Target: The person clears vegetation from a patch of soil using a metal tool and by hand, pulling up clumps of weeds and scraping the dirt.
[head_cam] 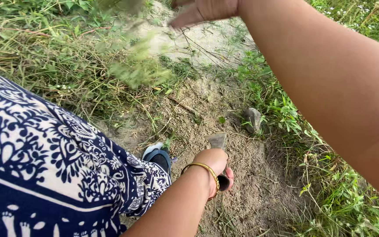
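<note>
Person crouches over bare soil patch (259,188) among grass. Left hand (213,163), gold bangle (207,169) at wrist, clenches short digging tool (218,142), flat worn metal blade resting on dirt, dark handle end showing below fist. Right hand (202,11), raised at frame top, fingers loosening beside blurred green weed clump (139,66) in mid-air; grip unclear. Stone (253,119) lies near blade.
</note>
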